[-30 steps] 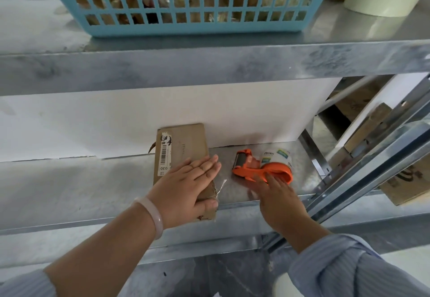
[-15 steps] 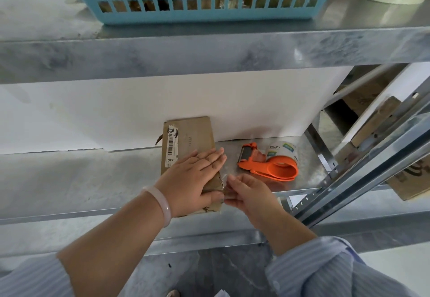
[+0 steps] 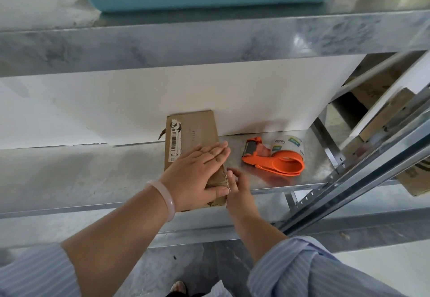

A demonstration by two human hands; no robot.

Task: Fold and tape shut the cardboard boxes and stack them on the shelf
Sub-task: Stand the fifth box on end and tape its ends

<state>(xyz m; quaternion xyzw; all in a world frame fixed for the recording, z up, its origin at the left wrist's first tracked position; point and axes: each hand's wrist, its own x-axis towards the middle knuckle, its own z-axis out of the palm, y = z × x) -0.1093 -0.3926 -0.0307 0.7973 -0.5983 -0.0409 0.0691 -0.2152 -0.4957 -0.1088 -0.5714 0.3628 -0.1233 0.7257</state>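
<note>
Head view: with the left hand (image 3: 197,173) palm down, fingers straight and together, gripping nothing, pin the cardboard box (image 3: 197,129) flat. Rub firmly down the box's right edge with the right hand (image 3: 237,188) to seat any loose tape, fingers nearly straight, touching that edge, pinching nothing visible. Beneath the box: metal shelf (image 3: 93,175). Right of the box, apart: orange tape dispenser (image 3: 274,160).
</note>
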